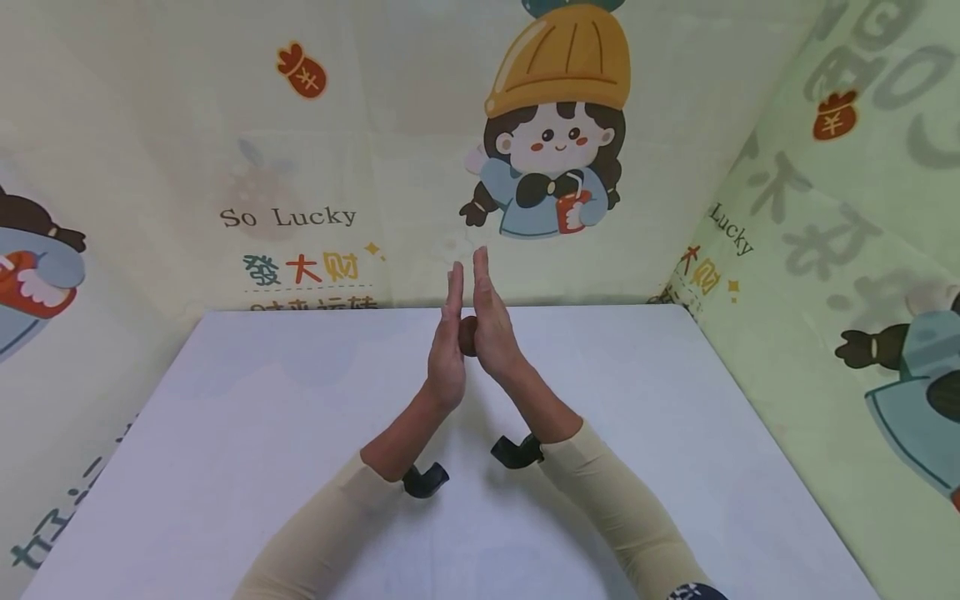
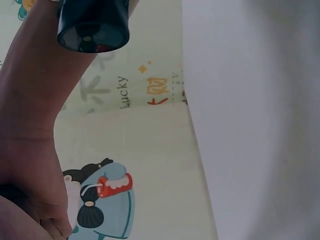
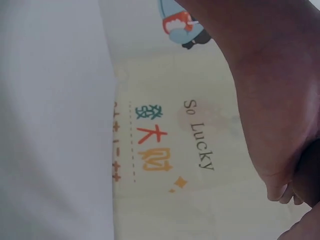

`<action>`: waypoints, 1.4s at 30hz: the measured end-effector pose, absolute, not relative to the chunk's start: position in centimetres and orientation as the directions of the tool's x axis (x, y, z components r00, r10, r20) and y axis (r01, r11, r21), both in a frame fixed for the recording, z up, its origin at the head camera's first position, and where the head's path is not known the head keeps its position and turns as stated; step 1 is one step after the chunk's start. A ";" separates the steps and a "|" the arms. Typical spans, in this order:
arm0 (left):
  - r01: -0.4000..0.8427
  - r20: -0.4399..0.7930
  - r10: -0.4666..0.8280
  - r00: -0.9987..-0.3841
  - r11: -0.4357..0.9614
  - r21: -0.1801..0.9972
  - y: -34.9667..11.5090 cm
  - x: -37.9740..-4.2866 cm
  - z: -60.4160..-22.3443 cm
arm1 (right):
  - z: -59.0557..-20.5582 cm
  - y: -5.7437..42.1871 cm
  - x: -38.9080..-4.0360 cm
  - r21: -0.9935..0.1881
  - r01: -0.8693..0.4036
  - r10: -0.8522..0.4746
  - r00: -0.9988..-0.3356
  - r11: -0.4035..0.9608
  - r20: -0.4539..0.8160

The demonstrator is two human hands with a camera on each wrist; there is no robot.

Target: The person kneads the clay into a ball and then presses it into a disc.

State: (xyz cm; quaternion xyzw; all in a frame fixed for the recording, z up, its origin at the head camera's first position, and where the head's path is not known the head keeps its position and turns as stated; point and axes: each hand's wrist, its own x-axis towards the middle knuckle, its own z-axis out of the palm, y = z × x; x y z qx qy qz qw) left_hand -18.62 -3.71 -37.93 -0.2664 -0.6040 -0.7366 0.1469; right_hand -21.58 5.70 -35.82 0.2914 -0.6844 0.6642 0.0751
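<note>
A small dark brown ball (image 1: 468, 336) is held between two upright palms above the white table. My left hand (image 1: 447, 346) presses it from the left, fingers straight and pointing up and away. From the other side my right hand (image 1: 493, 329) presses with its fingers also straight. The fingertips stand apart with a narrow gap. In the right wrist view the ball (image 3: 307, 175) shows partly at the right edge, between the palms. Only a dark bit of the ball (image 2: 14, 194) appears at the lower left of the left wrist view.
The white table (image 1: 300, 392) lies under the hands. Behind it hangs a printed cloth backdrop (image 1: 412, 150), with another printed side (image 1: 817, 250) at the right. Black curved camera mounts (image 1: 426, 481) sit under both wrists, above the table.
</note>
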 end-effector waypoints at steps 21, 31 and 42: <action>0.569 0.581 0.008 -0.814 -0.193 0.799 -4.0 -18.5 -38.2 | -37.9 5.0 -20.6 -0.897 -0.441 -0.336 -0.842 -0.018 0.421; 0.551 0.559 -0.024 -0.829 -0.210 0.807 -4.8 -19.0 -38.0 | -38.5 4.0 -19.8 -0.865 -0.499 -0.343 -0.805 -0.047 0.484; 0.501 0.502 -0.052 -0.863 -0.214 0.839 -5.8 -20.6 -37.6 | -38.8 3.3 -18.8 -0.826 -0.563 -0.350 -0.768 -0.030 0.537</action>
